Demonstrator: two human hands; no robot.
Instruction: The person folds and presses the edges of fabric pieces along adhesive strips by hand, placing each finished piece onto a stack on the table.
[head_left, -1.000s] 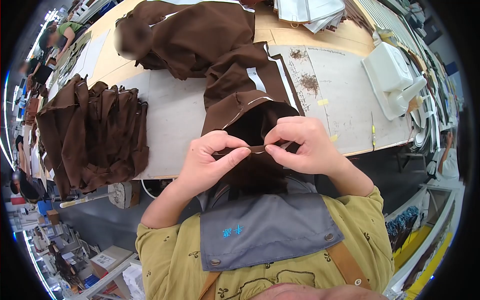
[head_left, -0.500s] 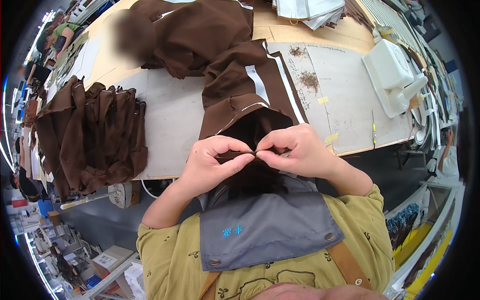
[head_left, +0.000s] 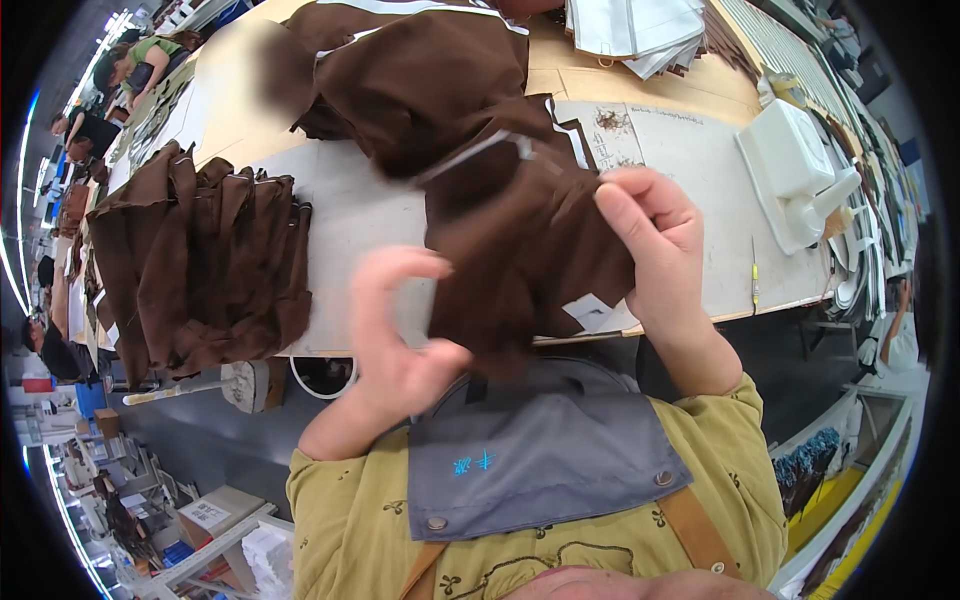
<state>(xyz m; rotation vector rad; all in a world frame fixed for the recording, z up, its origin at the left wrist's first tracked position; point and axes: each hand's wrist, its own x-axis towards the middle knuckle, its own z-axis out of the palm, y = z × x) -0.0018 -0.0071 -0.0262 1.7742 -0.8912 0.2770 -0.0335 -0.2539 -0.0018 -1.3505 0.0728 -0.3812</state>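
Workroom with boxes and shelving at lower left; people [head_left: 140, 65] at work beyond the far left of the counter [head_left: 545, 85]. We note a pale wooden top, partly covered by grey paper [head_left: 365, 235] with handwriting and a small scatter of dark brown scraps [head_left: 612, 120] near its far side.

Brown garment piece [head_left: 540, 245]: directly in front of us, lying over the paper and reaching the counter's near edge, its lower end blurred close to our grey apron [head_left: 540, 450]. A white patch [head_left: 592, 312] shows at its lower right.

Right hand [head_left: 660, 230]: thumb and forefinger pinch the piece at its upper right edge. Left hand [head_left: 390, 340]: spread in a C shape, thumb and fingers well apart, beside the piece's left edge; motion blur, so we cannot tell whether the fingertips touch the cloth.

Surroundings: a pile of folded brown cloth [head_left: 200, 260] at the left, its near end at the counter's edge; a larger brown heap [head_left: 420, 80] with white strips, just beyond the piece. Far side: a stack of white sheets [head_left: 640, 30]. Right side: a white plastic container [head_left: 785, 150] and, nearer us, a slim yellow-handled tool [head_left: 756, 285].
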